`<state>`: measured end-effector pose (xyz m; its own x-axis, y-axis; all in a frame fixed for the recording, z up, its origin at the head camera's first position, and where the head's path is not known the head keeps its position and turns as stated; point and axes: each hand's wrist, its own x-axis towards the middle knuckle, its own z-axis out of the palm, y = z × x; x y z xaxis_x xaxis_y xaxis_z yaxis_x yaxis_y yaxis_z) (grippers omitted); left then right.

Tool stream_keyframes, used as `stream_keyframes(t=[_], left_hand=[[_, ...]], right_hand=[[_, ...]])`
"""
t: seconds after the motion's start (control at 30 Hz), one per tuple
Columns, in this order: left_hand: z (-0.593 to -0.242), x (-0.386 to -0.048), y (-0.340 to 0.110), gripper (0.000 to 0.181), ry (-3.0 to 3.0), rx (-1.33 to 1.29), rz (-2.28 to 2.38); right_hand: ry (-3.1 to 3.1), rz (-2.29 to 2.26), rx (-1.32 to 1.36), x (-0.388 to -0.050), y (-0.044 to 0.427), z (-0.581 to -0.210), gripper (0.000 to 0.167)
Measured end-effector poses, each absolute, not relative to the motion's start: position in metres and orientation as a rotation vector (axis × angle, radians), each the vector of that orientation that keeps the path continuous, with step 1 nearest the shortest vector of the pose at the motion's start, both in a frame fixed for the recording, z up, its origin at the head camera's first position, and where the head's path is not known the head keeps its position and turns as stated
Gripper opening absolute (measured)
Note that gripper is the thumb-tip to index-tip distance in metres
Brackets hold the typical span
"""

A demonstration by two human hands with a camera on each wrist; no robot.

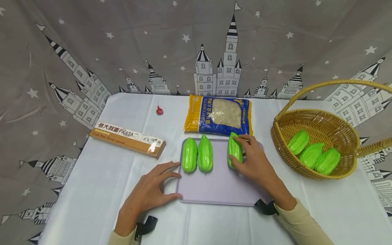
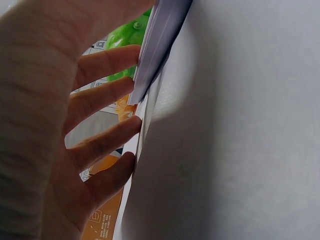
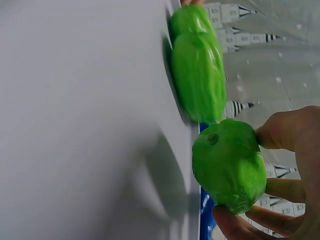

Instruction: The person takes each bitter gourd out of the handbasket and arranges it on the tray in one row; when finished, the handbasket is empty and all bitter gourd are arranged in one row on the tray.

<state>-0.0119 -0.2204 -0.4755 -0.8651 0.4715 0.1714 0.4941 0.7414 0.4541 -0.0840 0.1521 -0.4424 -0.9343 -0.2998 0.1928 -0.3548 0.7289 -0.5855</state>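
A lilac tray [image 1: 211, 190] lies on the table. On its left part two glossy green gourds [image 1: 189, 155] [image 1: 205, 153] stand side by side, lengthwise. My right hand [image 1: 252, 160] pinches a third ribbed green gourd [image 1: 234, 149] between thumb and fingers over the tray's right half. In the right wrist view that held gourd [image 3: 230, 165] shows its stem end, and a shadow falls on the tray. With fingers spread, my left hand [image 1: 153, 187] touches the tray's left edge; the left wrist view shows fingertips against the rim [image 2: 150, 55].
A wicker basket [image 1: 277, 146] with a tall handle holds three more green gourds [image 1: 312, 154] at the right. Behind the tray lies an orecchiette bag [image 1: 205, 115]. A pasta box [image 1: 128, 139] is at the left, and a small red-wrapped lollipop [image 1: 159, 110] lies farther back.
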Motion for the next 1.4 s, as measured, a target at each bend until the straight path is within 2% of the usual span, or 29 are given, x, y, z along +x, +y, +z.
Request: stream_keyframes(t=[0.6,1.4], left_hand=[[-0.477,-0.011,-0.219,0.06,-2.9,-0.788,-0.797],[-0.478,-0.013,-0.22,0.06,-2.863,-0.809,-0.775]], right_hand=[[-2.933,0.959,0.594,-0.082,0.115,-0.45,0.072],[-3.037,0.971,0.543,-0.08,0.117,-0.441,0.077]])
